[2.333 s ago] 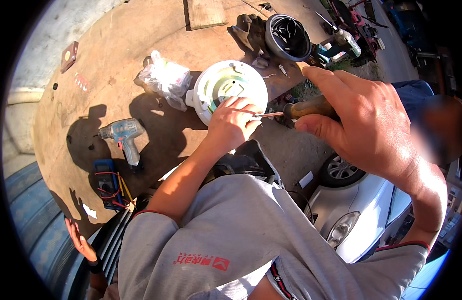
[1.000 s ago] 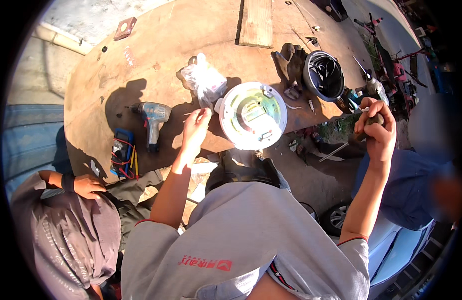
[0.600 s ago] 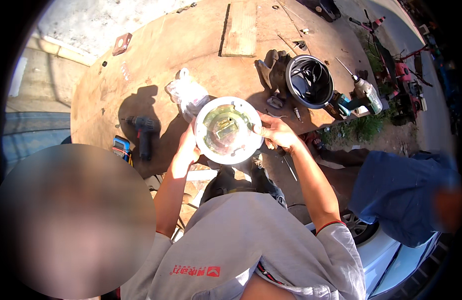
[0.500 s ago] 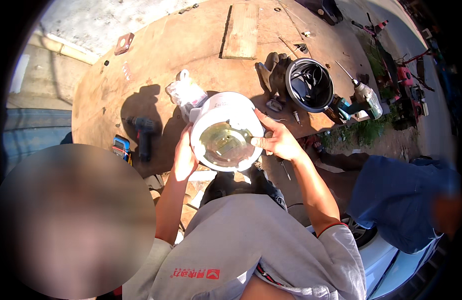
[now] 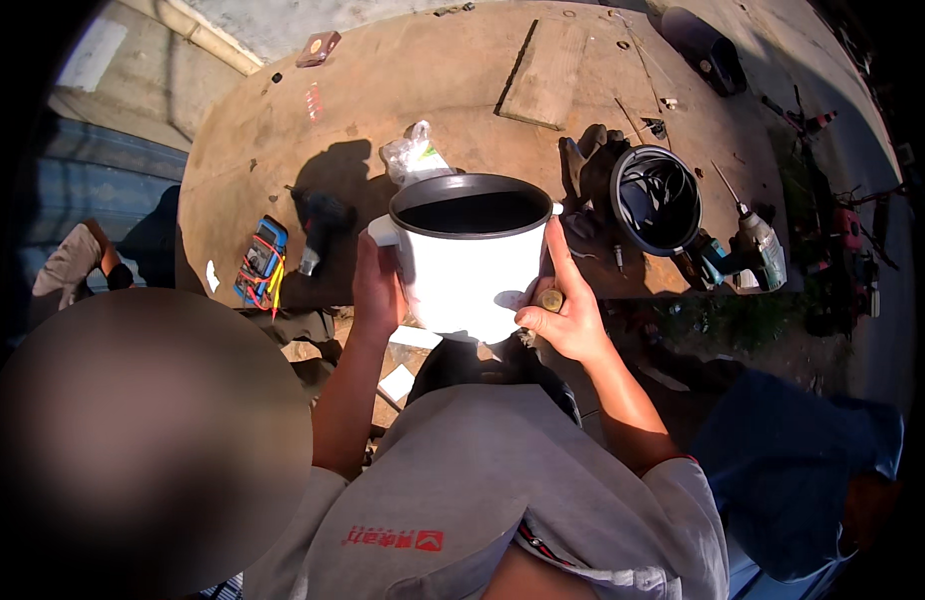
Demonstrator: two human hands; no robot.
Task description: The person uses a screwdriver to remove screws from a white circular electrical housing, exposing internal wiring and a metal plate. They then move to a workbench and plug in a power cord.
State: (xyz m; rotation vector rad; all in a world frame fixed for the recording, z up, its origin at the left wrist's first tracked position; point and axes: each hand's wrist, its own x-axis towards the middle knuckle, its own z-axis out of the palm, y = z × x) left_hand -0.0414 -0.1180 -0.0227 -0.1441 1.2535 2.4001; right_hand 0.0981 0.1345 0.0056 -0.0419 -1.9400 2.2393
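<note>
A white rice cooker body [image 5: 463, 275] is held between my two hands at the table's near edge. Its dark rim and deep black inside face up toward me. Around its left wall, below a white side lug, my left hand [image 5: 380, 285] is closed. My right hand [image 5: 568, 305] grips the opposite side, thumb in front and fingers stretched up along the wall. A small round yellowish end [image 5: 552, 299], perhaps a tool handle, shows by the right thumb. Behind the cooker lies a clear plastic bag [image 5: 413, 152]. Both hands' far fingers are partly hidden.
On the brown table [image 5: 413, 60] are a cordless drill [image 5: 323, 225] and a blue multimeter [image 5: 266, 250] at left. At right stand a black round tub [image 5: 658, 200] with cables and another drill [image 5: 763, 245]. A wooden board [image 5: 548, 75] lies far back. Another person's blue clothing [image 5: 793, 470] shows at right.
The cooker has been tipped: its underside with the metal plate faced me before, and now its open top shows. Both hands keep hold of it. The view has shifted slightly.
</note>
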